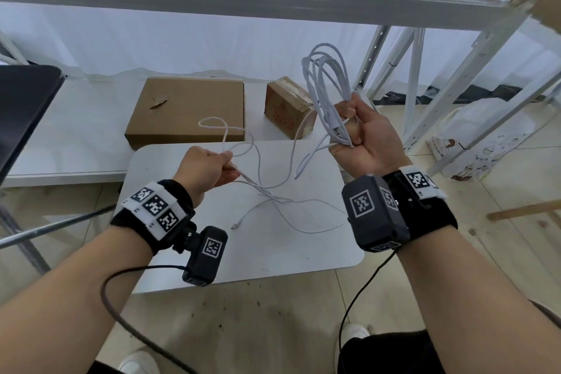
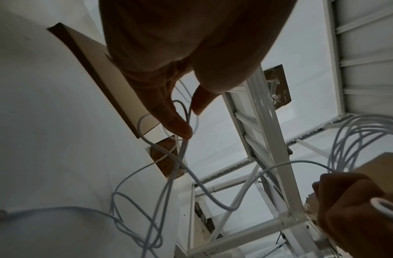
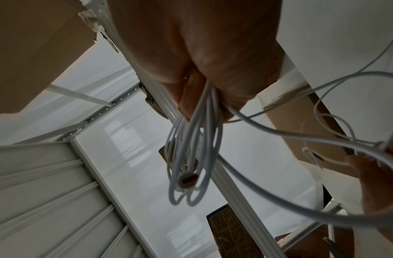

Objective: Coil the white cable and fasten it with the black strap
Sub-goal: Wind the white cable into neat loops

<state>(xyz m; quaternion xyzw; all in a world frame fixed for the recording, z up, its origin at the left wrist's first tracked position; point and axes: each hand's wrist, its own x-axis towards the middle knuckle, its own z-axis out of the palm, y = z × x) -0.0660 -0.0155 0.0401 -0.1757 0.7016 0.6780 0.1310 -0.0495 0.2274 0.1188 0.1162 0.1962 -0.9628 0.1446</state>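
My right hand (image 1: 356, 127) grips a bundle of several loops of the white cable (image 1: 324, 85), held up above the right end of the small white table (image 1: 318, 249). The loops (image 3: 191, 157) hang past the fingers in the right wrist view, with a plug end among them. My left hand (image 1: 209, 165) pinches a loose stretch of the same cable (image 2: 186, 132) between thumb and fingers, above the table's left part. The rest of the cable lies tangled on the table, its free plug (image 1: 235, 225) near the middle. No black strap shows in any view.
A flat cardboard box (image 1: 188, 109) and a smaller box (image 1: 288, 106) lie on the low shelf behind the table. White metal shelf legs (image 1: 416, 94) stand to the right, a white bag (image 1: 482, 143) on the floor beyond them. A dark panel (image 1: 21, 106) is at left.
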